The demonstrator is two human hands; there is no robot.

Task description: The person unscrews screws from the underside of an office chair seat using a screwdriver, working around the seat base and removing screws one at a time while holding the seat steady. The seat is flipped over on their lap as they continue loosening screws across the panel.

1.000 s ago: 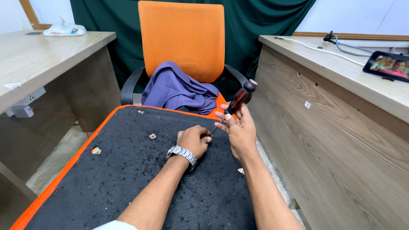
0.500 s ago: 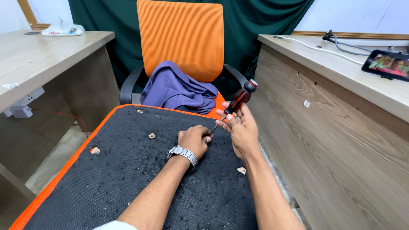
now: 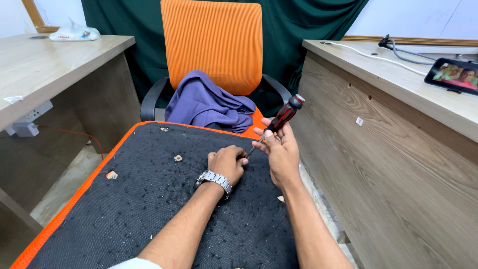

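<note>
Centrally, the right hand (image 3: 281,154) grips a screwdriver (image 3: 280,121) by its red-and-black handle, fingers wrapped around the lower part of the grip; the tool is tilted, its butt end pointing up and to the right, its thin shaft running down and left toward the left hand (image 3: 227,163). The left hand is curled into a loose fist, knuckles up, resting on the black panel (image 3: 149,209) just beside the shaft's tip — whether it pinches anything cannot be told. A metal wristwatch (image 3: 213,180) sits on the left wrist.

The black panel, a speckled board with an orange edge, fills the near middle of the scene; small pale fragments (image 3: 177,158) lie scattered on it to the left of the hands. Beyond its far edge stands an orange office chair (image 3: 211,45) with a purple cloth (image 3: 209,102) heaped on the seat. Wooden desks flank both sides — on the right desk (image 3: 398,124) a phone (image 3: 455,75) lies with a lit screen, on the far left desk (image 3: 50,65) a white bag (image 3: 73,33).
</note>
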